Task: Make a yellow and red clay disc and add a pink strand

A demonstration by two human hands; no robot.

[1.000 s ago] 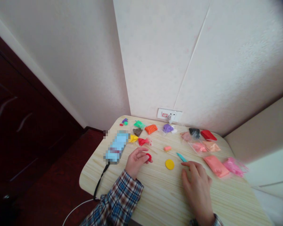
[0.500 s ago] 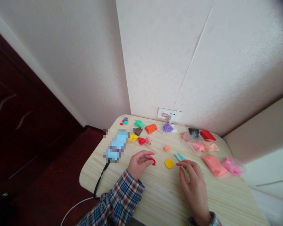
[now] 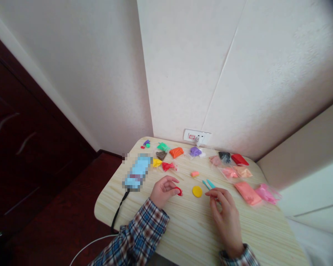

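My left hand (image 3: 163,191) pinches a small flattened piece of red clay (image 3: 179,191) between thumb and fingertips, just above the table. Over the right part of the table, my right hand (image 3: 224,212) is loosely curved, thumb and index finger apart, with nothing visible between them. Two teal modelling tools (image 3: 210,184) lie just past its fingertips, their lower ends partly hidden by the fingers. Between the hands a flat yellow clay disc (image 3: 197,191) rests on the table. Behind the disc sits a small pink and orange block (image 3: 194,174).
Bags of coloured clay, including a red one (image 3: 168,166), an orange one (image 3: 177,152) and a salmon one (image 3: 248,193), are spread over the wooden table (image 3: 188,229). At left lies a blurred phone (image 3: 138,171) with a cable. A wall socket (image 3: 197,136) is behind.
My left hand has shifted slightly toward the near side with the red clay. My right hand has moved a little left, and a second teal tool has come into view beside it.
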